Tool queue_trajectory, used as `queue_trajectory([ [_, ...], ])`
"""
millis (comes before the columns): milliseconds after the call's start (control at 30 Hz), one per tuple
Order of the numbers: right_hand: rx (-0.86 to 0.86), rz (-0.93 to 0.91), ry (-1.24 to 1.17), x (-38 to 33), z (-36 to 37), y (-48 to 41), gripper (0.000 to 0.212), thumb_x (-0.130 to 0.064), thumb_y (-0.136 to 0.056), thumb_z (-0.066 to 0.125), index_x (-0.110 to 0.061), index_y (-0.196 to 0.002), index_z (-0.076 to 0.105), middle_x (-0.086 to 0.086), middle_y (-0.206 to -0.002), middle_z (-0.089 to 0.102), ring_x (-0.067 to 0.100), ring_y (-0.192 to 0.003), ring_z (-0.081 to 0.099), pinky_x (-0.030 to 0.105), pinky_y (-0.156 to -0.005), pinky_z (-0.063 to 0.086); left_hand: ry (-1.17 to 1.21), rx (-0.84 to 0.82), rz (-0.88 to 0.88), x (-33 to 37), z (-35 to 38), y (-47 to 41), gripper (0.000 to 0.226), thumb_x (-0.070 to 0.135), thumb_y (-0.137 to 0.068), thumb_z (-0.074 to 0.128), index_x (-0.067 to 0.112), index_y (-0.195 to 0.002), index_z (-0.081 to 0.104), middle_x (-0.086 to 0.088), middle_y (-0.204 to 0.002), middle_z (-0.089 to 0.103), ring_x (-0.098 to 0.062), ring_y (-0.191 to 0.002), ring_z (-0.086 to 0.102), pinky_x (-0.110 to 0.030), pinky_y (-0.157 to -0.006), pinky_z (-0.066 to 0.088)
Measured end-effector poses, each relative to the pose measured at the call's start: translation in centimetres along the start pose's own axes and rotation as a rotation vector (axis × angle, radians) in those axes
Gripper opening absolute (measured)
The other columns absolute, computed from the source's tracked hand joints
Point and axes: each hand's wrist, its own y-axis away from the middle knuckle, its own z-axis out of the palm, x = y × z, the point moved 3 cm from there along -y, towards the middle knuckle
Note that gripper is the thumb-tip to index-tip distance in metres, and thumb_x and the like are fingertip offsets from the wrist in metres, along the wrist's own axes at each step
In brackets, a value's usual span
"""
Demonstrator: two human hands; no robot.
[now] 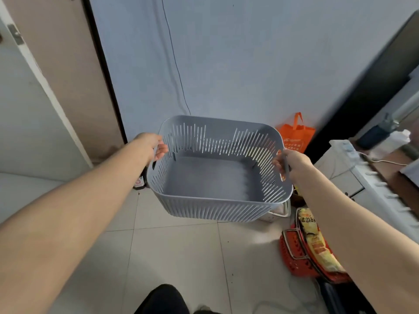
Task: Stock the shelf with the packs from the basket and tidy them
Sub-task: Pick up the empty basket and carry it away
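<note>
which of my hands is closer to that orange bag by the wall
Right. Your right hand grips the right rim of the grey basket, just below the orange bag in the view. Your left hand grips the opposite rim, across the basket from the bag.

grey slatted basket [217,175], left hand [156,147], right hand [291,163] gripping its rims
</note>
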Motion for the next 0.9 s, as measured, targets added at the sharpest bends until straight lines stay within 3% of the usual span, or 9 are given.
queue_trajectory([
  [167,-0.041,-0.009,0.054,-4.9,3.3,-5.6,0.020,-0.023,-0.095,0.049,-0.005,-0.097,0.057,0.006,-0.064,0.056,0.013,-0.048,0.052,0.018,-0.041,0.044,0.033,0.030,0.029,4.5,3.0,-3.8,0.027,0.016,-0.099,0.038,0.010,-0.076,0.050,-0.005,-0.069,0.051,-0.012,-0.049,0.054,-0.020,-0.056,0.039],
  [300,-0.038,-0.009,0.050,-7.7,5.6,-9.4,0.024,-0.026,-0.097,0.047,-0.005,-0.089,0.058,0.006,-0.064,0.056,0.012,-0.049,0.052,0.018,-0.045,0.043,0.012,0.031,0.019,7.9,5.0,-8.2,0.028,0.017,-0.099,0.038,0.011,-0.075,0.051,-0.005,-0.069,0.053,-0.012,-0.059,0.051,-0.021,-0.058,0.040],
  [467,-0.029,0.025,-0.018,-10.0,7.2,-14.9,0.026,-0.029,-0.096,0.051,-0.006,-0.089,0.061,0.006,-0.066,0.059,0.012,-0.052,0.056,0.021,-0.059,0.049,-0.002,0.045,0.016,11.7,8.4,-13.3,0.024,0.016,-0.098,0.038,0.012,-0.082,0.055,-0.006,-0.060,0.058,-0.012,-0.058,0.052,-0.022,-0.057,0.041],
  [667,-0.032,0.052,-0.044,-12.9,7.8,-22.3,0.025,-0.028,-0.096,0.051,-0.006,-0.089,0.061,0.006,-0.066,0.059,0.013,-0.054,0.057,0.022,-0.061,0.051,-0.017,0.064,0.010,14.6,13.5,-18.3,0.028,0.016,-0.098,0.040,0.011,-0.073,0.051,-0.004,-0.068,0.053,-0.013,-0.059,0.052,-0.022,-0.059,0.041],
  [900,-0.063,0.062,0.049,-15.4,9.2,-31.4,0.029,-0.031,-0.096,0.051,-0.006,-0.087,0.062,0.007,-0.067,0.059,0.013,-0.054,0.056,0.021,-0.059,0.049,0.042,0.077,-0.032,15.3,18.5,-24.2,0.024,0.016,-0.097,0.043,0.010,-0.077,0.054,-0.004,-0.070,0.054,-0.013,-0.061,0.053,-0.022,-0.060,0.042],
])
